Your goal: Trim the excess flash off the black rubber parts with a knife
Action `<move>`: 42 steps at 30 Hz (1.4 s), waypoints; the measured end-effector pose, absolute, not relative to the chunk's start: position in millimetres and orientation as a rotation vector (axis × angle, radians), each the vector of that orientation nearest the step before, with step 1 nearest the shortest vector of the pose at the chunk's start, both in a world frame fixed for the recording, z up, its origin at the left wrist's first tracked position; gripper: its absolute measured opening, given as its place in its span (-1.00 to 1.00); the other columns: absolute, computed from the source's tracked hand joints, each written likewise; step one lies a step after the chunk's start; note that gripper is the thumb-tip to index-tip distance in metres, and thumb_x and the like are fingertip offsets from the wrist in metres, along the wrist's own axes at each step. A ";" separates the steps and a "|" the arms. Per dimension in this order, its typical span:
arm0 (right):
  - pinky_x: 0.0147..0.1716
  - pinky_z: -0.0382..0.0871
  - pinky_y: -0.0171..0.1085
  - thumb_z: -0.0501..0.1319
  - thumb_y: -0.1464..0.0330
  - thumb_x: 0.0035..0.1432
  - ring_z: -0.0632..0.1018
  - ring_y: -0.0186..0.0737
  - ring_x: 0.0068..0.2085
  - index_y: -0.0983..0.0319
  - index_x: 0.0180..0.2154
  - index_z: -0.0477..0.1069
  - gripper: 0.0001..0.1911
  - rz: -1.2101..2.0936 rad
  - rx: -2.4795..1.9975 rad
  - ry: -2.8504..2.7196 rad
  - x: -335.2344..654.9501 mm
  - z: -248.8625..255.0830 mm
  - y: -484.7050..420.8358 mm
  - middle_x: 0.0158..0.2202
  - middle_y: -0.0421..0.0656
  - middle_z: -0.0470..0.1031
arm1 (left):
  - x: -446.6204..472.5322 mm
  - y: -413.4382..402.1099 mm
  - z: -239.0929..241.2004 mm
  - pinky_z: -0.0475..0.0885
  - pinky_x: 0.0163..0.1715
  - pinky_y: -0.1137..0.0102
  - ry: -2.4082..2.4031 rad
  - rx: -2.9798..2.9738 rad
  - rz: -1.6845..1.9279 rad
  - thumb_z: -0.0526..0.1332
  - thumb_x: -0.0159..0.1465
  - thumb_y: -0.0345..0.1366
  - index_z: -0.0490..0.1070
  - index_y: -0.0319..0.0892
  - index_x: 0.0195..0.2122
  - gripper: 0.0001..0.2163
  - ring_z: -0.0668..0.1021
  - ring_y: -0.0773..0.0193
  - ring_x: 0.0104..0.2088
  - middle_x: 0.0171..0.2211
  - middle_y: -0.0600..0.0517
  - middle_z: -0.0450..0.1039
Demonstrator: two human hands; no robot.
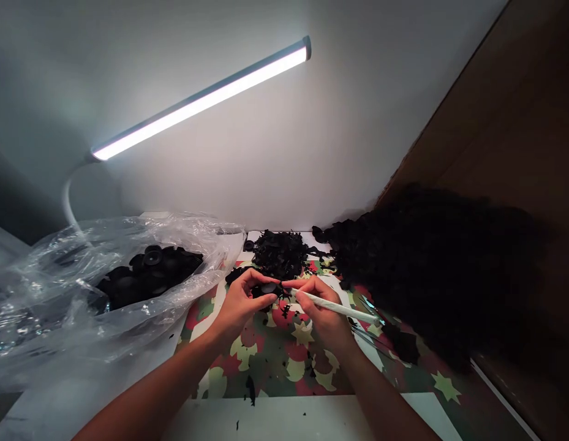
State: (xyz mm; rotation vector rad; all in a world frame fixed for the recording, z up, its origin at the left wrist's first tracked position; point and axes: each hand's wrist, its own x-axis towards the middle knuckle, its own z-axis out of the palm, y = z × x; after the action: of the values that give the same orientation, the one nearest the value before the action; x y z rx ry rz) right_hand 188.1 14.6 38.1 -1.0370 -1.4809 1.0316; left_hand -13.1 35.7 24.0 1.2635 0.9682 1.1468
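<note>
My left hand (241, 300) is closed on a small round black part (261, 291), held between thumb and fingers; it looks like a rubber cap. In my right hand (324, 315) is a slim white pen-like tool (346, 310). Its tip points left at the part's edge, and its exact kind cannot be made out. My right index finger reaches to the part's right side. Thin black scraps hang below the part. Just beyond my hands lies a pile of black scraps (282, 252).
On the left, a clear plastic bag (206, 294) holds several round black parts (160, 269). A large dark heap (431, 263) fills the right side by a brown cardboard panel (509, 122). A patterned sheet (266, 373) covers the worktop. A lit tube lamp (201, 104) hangs above.
</note>
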 end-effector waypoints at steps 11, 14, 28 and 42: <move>0.06 0.37 -0.04 -0.02 0.39 0.40 0.50 -0.05 0.11 0.11 -0.10 0.45 -0.73 0.684 -0.988 -1.634 192.1 37.6 13.7 0.07 -0.08 0.51 | -17.1 38.0 30.3 0.45 -0.04 0.25 1.138 1.734 1.016 0.47 0.11 -0.32 0.61 -0.01 -0.03 -0.64 0.58 0.11 -0.08 -0.11 -0.02 0.57; 0.00 0.41 -0.11 0.10 0.41 0.39 0.53 -0.10 0.03 0.10 -0.02 0.47 -0.77 0.683 -0.929 -1.841 186.2 34.7 17.7 0.01 -0.08 0.51 | -13.1 34.7 31.8 0.45 -0.03 0.27 1.114 1.818 1.037 0.49 0.08 -0.39 0.64 -0.04 -0.14 -0.70 0.57 0.12 -0.05 -0.09 -0.02 0.56; -0.44 0.24 -0.28 0.06 0.46 0.29 0.37 -0.25 -0.41 0.17 -0.39 0.27 -0.82 0.685 -1.070 -1.669 166.0 34.9 9.6 -0.41 -0.21 0.35 | -6.1 20.6 40.0 0.48 -0.36 0.40 1.069 1.604 1.156 0.45 0.15 -0.22 0.61 -0.16 -0.28 -0.83 0.58 0.23 -0.36 -0.35 0.02 0.57; -0.41 0.20 -0.27 0.13 0.56 0.18 0.38 -0.23 -0.38 0.18 -0.44 0.36 -0.79 0.589 -1.061 -1.797 169.3 36.9 11.4 -0.39 -0.20 0.34 | -0.5 18.9 37.2 0.24 -0.54 0.47 1.219 1.742 1.054 0.41 0.16 -0.21 0.56 -0.19 -0.48 -0.83 0.42 0.34 -0.53 -0.56 0.07 0.48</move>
State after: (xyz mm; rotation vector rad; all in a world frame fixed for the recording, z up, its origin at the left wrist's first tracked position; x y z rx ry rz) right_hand 169.3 11.4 36.9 -1.0608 -1.7968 0.5888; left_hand -0.5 18.9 37.2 1.7417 1.2186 1.0545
